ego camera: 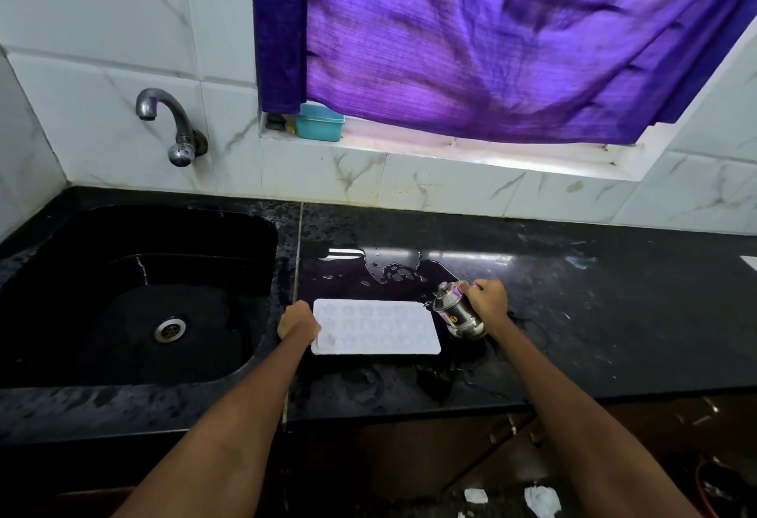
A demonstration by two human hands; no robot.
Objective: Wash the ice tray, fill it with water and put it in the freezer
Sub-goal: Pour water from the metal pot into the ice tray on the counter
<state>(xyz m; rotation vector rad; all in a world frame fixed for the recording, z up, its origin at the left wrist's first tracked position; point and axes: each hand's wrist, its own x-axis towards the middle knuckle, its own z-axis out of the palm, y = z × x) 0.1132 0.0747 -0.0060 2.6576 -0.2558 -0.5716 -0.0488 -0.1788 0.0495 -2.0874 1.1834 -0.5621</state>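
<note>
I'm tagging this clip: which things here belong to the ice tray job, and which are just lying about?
Job:
ice tray, left hand at its edge
steel jug, tilted, in right hand
tap
sink

Lying about:
teal box on the sill
purple curtain
paper scraps on the floor

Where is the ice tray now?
Head view: the ice tray lies flat on the black counter, right of the sink, between the left hand and right hand.
</note>
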